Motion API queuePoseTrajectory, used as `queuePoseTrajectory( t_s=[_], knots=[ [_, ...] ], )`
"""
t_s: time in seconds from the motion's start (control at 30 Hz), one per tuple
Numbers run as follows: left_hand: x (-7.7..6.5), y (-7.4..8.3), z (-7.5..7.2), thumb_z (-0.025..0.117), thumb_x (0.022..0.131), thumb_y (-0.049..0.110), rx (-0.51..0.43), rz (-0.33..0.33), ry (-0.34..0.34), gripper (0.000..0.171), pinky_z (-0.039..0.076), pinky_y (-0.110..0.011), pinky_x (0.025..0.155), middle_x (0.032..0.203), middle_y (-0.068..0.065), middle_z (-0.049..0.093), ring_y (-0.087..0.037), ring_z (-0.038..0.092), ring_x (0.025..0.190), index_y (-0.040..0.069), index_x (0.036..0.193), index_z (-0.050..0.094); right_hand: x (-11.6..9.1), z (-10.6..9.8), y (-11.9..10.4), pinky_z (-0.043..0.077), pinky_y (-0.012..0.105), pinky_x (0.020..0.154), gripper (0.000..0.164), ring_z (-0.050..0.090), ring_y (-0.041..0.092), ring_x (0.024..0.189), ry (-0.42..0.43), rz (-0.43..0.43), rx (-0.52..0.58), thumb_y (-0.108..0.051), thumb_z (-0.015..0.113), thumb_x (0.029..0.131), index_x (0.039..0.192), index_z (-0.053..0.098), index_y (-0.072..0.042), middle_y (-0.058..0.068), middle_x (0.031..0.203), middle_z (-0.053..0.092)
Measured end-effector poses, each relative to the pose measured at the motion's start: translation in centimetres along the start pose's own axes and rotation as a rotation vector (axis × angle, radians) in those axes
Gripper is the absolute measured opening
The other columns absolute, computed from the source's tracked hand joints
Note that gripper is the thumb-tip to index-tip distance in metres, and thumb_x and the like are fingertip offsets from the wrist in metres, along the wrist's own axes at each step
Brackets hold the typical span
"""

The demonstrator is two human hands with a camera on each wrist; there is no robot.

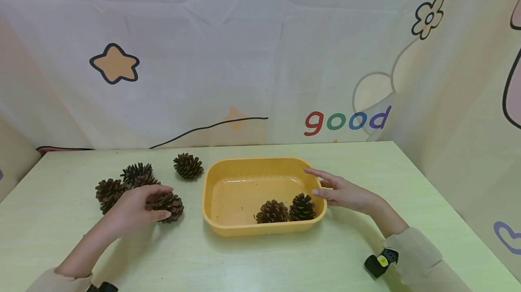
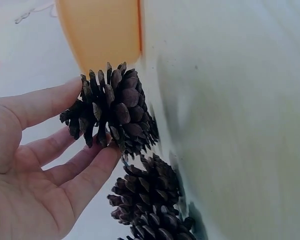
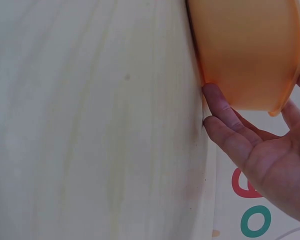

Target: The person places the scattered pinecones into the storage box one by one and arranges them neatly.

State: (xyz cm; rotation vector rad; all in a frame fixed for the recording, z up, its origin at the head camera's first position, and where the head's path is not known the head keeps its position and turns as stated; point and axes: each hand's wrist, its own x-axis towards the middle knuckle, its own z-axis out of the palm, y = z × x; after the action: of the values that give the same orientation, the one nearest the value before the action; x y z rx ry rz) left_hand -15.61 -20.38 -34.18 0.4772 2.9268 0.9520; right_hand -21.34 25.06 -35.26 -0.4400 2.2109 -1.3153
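Note:
A brown pine cone (image 1: 171, 207) is pinched between the thumb and fingers of my left hand (image 1: 132, 207), at the right side of a group of cones. In the left wrist view this cone (image 2: 112, 110) sits between the thumb above and the fingers below, with more pine cones (image 2: 146, 190) beside it. My right hand (image 1: 346, 192) holds the right end of a yellow plastic basin (image 1: 260, 229), thumb and index finger over the rim. Seen from the right wrist, other fingers (image 3: 230, 135) rest low against the basin's outer wall (image 3: 245, 55). Two pine cones (image 1: 272, 212) lie inside the basin, front right.
Several pine cones (image 1: 110, 192) cluster at the left of the pale wooden table (image 1: 244, 265). One more cone (image 1: 188, 166) stands alone behind, left of the basin. A printed cloth (image 1: 228, 57) hangs along the table's back edge.

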Motion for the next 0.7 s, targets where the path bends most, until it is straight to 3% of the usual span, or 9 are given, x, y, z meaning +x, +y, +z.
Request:
queuePoseTrajectory(
  t_s=[0.7],
  knots=[
    [-1.3,2.0,-0.6,0.075,0.075,0.02,-0.075,0.022,0.11,0.055,0.052,-0.034,0.08,0.123,-0.019,0.054,-0.037,0.055,0.106,0.006,0.124,0.055,0.2,-0.1,0.3,0.042,0.046,0.095,0.064,0.027,0.042,0.129,-0.005,-0.006,0.002,-0.029,0.054,0.092,0.146,0.02,-0.021,0.019,0.15,0.009]
  ],
)
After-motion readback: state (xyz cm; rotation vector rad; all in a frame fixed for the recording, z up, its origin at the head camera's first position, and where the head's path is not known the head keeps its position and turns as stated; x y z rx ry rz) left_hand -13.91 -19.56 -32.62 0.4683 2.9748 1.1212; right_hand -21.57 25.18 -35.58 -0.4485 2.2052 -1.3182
